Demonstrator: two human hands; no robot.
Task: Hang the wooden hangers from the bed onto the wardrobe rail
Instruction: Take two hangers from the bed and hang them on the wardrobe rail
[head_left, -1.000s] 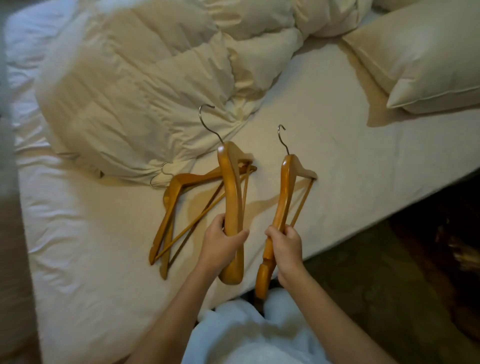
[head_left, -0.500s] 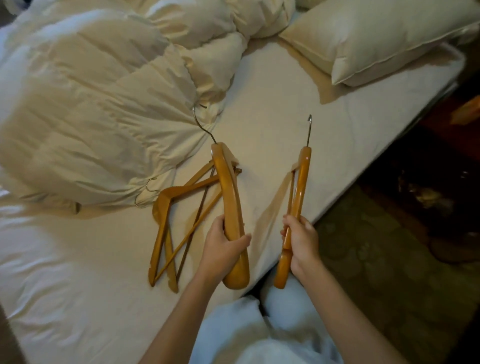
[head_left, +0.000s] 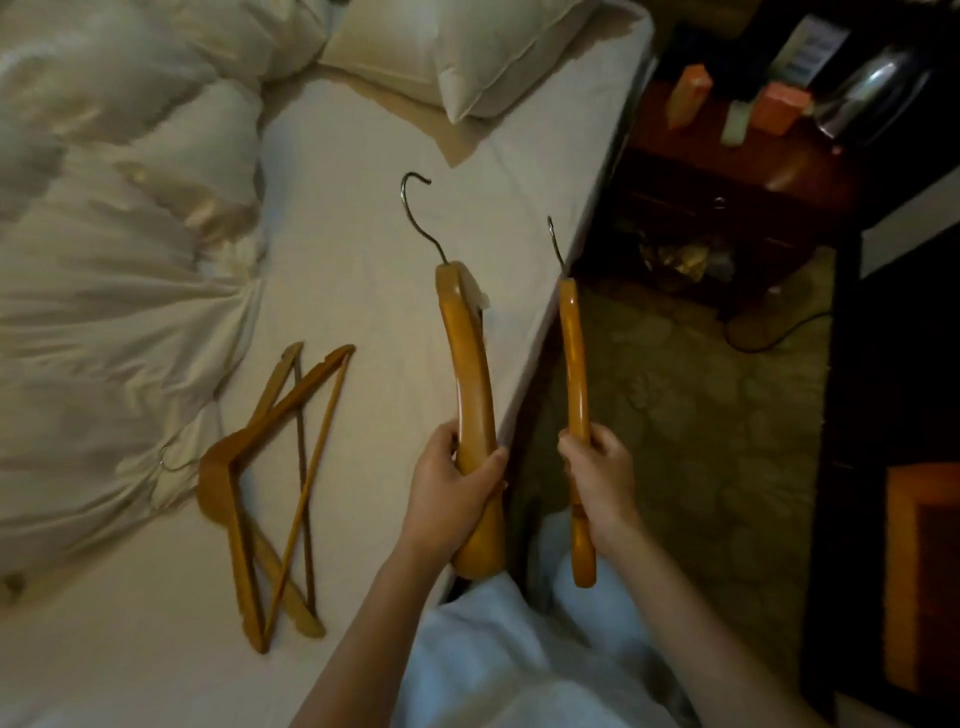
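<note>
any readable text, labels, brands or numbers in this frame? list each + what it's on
No text reads clearly.
Pale carton on the bedside cabinet: dark print, too blurred to read.
Orange boxes beside it: no legible print.
Left-hand hanger and right-hand hanger: no markings visible.

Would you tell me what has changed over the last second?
The left hand has drawn the left hanger rightward, clear of the two hangers lying on the bed; the right hand has carried the right hanger past the bed edge, over the floor. Both grips hold as before; that pair has not moved.
</note>
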